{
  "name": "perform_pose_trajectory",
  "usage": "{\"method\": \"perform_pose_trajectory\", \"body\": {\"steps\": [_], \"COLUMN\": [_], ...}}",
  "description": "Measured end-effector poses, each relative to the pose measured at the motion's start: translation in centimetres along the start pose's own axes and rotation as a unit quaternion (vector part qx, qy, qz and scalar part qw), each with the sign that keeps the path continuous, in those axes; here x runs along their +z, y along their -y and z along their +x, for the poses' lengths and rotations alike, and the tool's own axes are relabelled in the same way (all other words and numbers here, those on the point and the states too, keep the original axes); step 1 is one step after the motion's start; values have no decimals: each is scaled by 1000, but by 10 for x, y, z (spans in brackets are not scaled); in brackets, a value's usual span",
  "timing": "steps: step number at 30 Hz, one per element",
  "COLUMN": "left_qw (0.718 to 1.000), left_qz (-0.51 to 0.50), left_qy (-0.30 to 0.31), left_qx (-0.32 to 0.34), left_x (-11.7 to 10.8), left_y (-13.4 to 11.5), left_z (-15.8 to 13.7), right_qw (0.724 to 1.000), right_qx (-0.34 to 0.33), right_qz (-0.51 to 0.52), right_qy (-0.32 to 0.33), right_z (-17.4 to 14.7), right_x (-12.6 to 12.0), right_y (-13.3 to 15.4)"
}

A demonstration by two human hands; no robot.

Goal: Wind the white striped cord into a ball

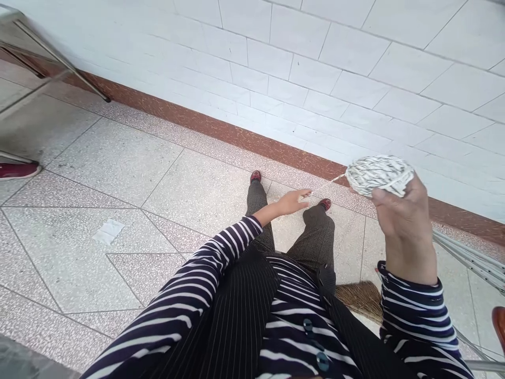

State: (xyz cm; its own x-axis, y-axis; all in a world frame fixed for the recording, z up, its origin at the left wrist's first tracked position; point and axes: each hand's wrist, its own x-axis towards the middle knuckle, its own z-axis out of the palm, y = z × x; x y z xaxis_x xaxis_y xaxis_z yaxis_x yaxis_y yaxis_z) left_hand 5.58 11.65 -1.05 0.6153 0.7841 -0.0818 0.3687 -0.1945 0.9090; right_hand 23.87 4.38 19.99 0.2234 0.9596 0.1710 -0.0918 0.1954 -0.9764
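In my raised right hand (406, 216) is an oval ball of yarn (379, 175), white with dark flecks, gripped between thumb and fingers. A single strand of yarn (331, 182) runs from the ball's left end down to my left hand (294, 202). The fingers of that hand pinch the strand, lower and further left, in front of my legs. The strand looks fairly straight between the two hands. My fingers behind the ball are mostly hidden.
White tiled wall (300, 68) with a red-brown skirting (189, 120) lies ahead. Metal furniture legs (59, 58) and a red shoe (19, 170) are at left. A white paper (109, 231) lies on the floor. Broom bristles (359, 297) and a metal rack (469, 258) are at right.
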Motion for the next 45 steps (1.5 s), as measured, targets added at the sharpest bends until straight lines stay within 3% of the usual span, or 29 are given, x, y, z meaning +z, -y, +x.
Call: {"method": "perform_pose_trajectory", "body": {"steps": [3,6,13,17,21,23,26,29,31,36,41,45], "left_qw": [995,994,998,997,982,986,998,990,981,969,978,985], "left_qz": [-81,-88,-64,28,146,139,57,-50,-115,-177,-172,-151], "left_qy": [-26,-7,15,52,57,32,-24,-86,-91,-107,-15,2], "left_qx": [58,59,21,-41,-104,-83,19,101,127,135,117,78], "left_x": [3,5,5,-2,-10,-11,-12,-10,-8,-10,-18,-19], "left_y": [-31,-38,7,29,41,33,2,-37,-57,-77,-82,-68], "left_z": [16,17,-16,-31,-31,-24,-6,12,20,23,9,-5], "right_qw": [999,999,998,996,999,999,999,998,998,998,997,993], "right_qx": [2,-21,-38,-67,-30,-10,12,27,27,30,26,-15], "right_qz": [-34,-46,23,14,-9,-23,-40,-53,-55,-59,-74,-108], "right_qy": [10,-1,-49,-50,-37,-36,-20,7,18,20,-16,-50], "right_z": [2,3,1,3,6,5,3,1,1,0,3,10], "right_x": [5,4,-4,-7,-13,-13,-8,0,2,0,-4,-9], "right_y": [-10,-12,5,13,6,-3,-15,-19,-18,-13,-13,-20]}}
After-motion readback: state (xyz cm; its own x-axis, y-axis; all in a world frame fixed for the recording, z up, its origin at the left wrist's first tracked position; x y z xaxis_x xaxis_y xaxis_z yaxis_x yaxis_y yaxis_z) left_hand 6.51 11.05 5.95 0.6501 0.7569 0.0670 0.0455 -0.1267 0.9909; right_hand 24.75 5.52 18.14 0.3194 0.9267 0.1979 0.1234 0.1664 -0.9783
